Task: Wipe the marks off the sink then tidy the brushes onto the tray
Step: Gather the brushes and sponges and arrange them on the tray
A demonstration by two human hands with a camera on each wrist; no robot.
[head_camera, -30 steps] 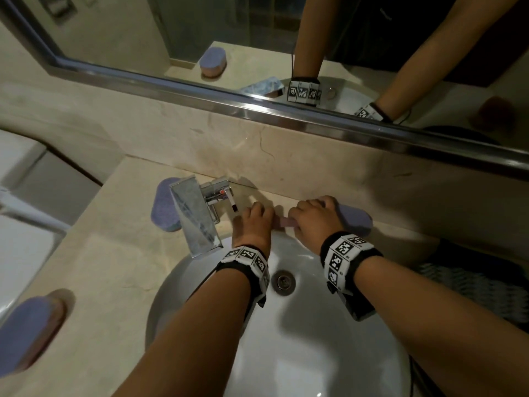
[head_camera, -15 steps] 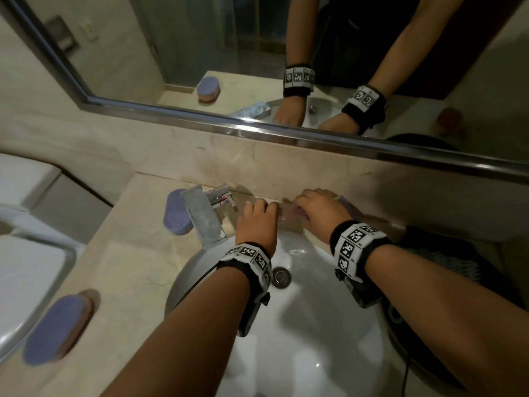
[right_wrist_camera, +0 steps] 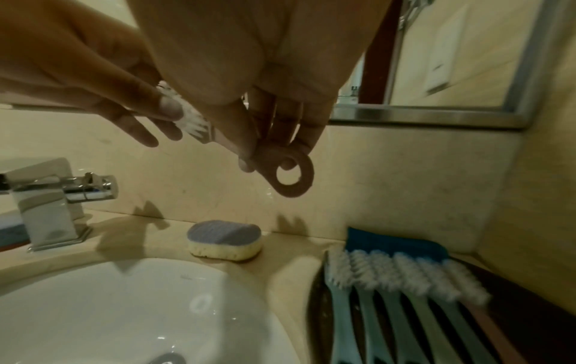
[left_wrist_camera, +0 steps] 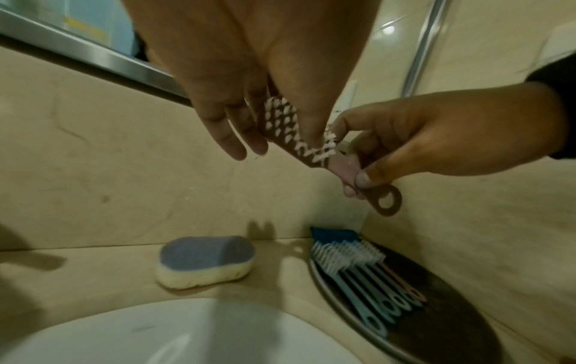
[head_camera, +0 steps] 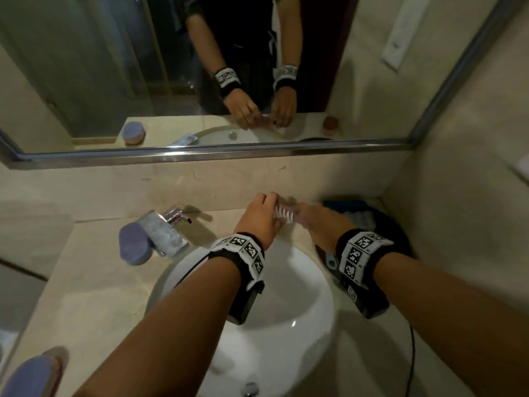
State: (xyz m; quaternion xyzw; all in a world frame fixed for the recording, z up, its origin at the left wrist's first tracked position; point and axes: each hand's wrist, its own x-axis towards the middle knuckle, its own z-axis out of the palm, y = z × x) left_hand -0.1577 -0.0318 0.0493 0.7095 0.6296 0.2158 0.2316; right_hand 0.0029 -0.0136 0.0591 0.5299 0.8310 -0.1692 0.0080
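Note:
Both hands hold a pink brush (head_camera: 282,214) with white bristles in the air above the counter behind the white sink (head_camera: 286,296). My left hand (left_wrist_camera: 237,74) pinches the bristle head (left_wrist_camera: 282,120) between thumb and fingers. My right hand (left_wrist_camera: 420,142) pinches the handle (left_wrist_camera: 346,170) just above its ring end (right_wrist_camera: 294,176). Below and to the right lies a dark oval tray (left_wrist_camera: 452,332) with several pale blue brushes (right_wrist_camera: 405,283) side by side. A faint dark mark (right_wrist_camera: 187,277) shows on the sink's rim.
A purple-topped sponge (left_wrist_camera: 205,258) lies on the counter between sink and wall. A chrome faucet (head_camera: 166,230) stands at the left with a second sponge (head_camera: 133,245) beside it. A third sponge (head_camera: 28,376) lies at the near left. A blue object (right_wrist_camera: 396,242) sits behind the tray.
Both hands have lifted off the counter behind the sink and shifted right toward the tray, now holding the pink brush in the air between them.

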